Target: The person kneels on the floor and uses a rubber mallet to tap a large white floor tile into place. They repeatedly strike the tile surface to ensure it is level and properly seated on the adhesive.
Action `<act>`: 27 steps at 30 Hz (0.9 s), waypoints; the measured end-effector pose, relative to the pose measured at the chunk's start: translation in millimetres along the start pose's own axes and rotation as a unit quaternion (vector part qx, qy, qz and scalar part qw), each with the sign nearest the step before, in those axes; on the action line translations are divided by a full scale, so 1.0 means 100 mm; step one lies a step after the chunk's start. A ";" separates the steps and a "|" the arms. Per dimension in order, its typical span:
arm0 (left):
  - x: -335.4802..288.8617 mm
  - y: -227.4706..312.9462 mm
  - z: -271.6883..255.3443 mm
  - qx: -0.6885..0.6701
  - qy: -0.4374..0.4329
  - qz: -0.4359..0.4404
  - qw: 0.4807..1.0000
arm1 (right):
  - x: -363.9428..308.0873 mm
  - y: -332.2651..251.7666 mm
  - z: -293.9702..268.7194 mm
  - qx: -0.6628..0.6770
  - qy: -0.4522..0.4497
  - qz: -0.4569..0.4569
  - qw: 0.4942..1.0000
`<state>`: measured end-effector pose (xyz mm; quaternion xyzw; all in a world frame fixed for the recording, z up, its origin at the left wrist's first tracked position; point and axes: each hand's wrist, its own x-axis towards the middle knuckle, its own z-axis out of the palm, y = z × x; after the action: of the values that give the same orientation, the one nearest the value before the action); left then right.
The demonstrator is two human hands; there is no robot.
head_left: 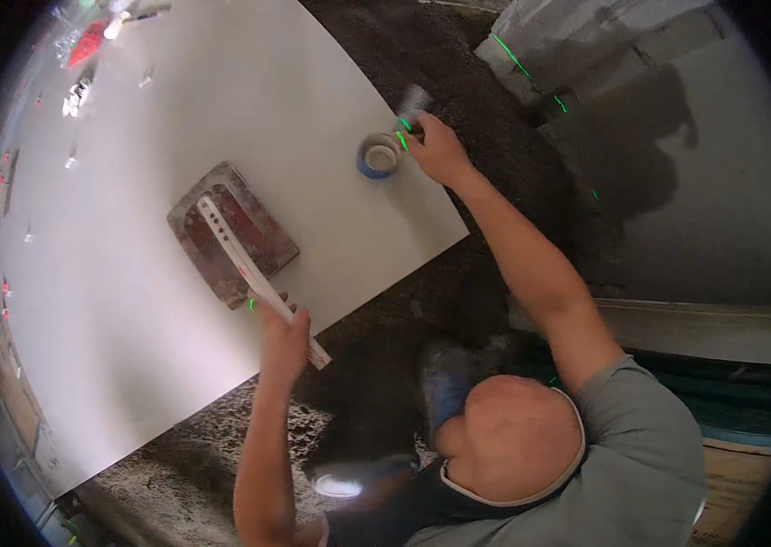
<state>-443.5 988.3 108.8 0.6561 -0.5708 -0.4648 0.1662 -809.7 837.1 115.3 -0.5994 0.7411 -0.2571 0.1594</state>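
My left hand [285,342] is closed round a long, slightly curved white strip [239,260] with a row of dark holes near its far end. That far end lies over a worn, dirty reddish-brown rectangular board [192,223] with rounded corners, on the white tabletop. At the table's right edge, my right hand [442,153] has its fingers closed by a pale grey thing [415,98] that is smeared by motion; its kind cannot be made out. Just left of those fingers sits a roll of tape [379,157], whitish on top with a blue lower side.
The white table [112,273] has its near right corner close to my right forearm. Small bits and a red item [87,44] lie at its far left. Grey blocks [604,55] stand against the wall on the right. Dark, rough ground [385,310] lies below the table edge.
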 end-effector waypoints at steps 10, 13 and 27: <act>0.41 -1.75 -1.28 0.297 0.393 0.017 0.870 | -1.08 0.36 0.31 -0.028 0.079 -0.087 0.993; 0.42 -2.56 -1.72 0.408 0.351 -0.322 0.779 | -1.11 0.38 0.49 -0.077 0.058 -0.104 0.990; 0.16 -3.15 -1.89 0.400 0.419 -0.167 0.798 | -1.07 0.39 0.56 -0.084 0.012 -0.124 0.989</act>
<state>-106.1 1006.5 -36.8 0.8801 -0.4620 0.1045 0.0318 -785.9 935.8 39.6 -0.6951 0.6816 -0.2190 0.0659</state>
